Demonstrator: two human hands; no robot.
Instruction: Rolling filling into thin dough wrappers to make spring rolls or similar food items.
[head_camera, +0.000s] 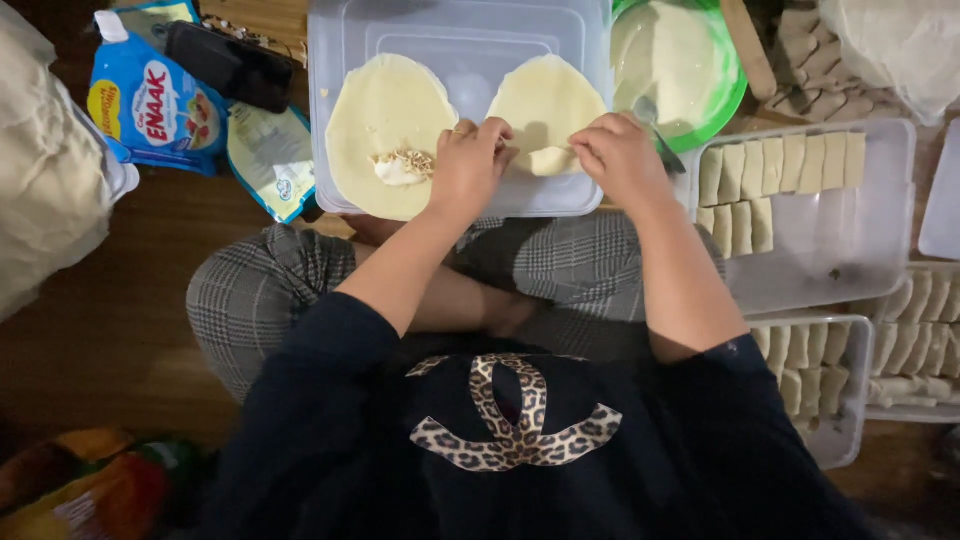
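- A dark brown wooden floor (110, 330) is the work surface; the person sits on it cross-legged in grey checked trousers (260, 290), seen from above.
- An upturned clear plastic lid (460, 40) lies in front of the knees as a board.
- Two pale round wrappers lie on the lid: the left wrapper (385, 110) lies flat with one small heap of white and crumbly filling (403, 166) near its lower edge; the right wrapper (545, 100) has its near edge lifted.
- The left hand (468, 165) and the right hand (620, 160) both pinch that near edge of the right wrapper, fingers curled and pressed together on the fold.
- One green bowl (735, 95) of pale batter stands just beside the lid at the right, a spoon (650, 115) in it.
- Three clear trays at the right hold folded rolls: the nearest tray (850, 250) is partly filled, with two rows along its far side.
- Two blue pouches (150, 100) and one dark phone (230, 65) lie at the upper left.
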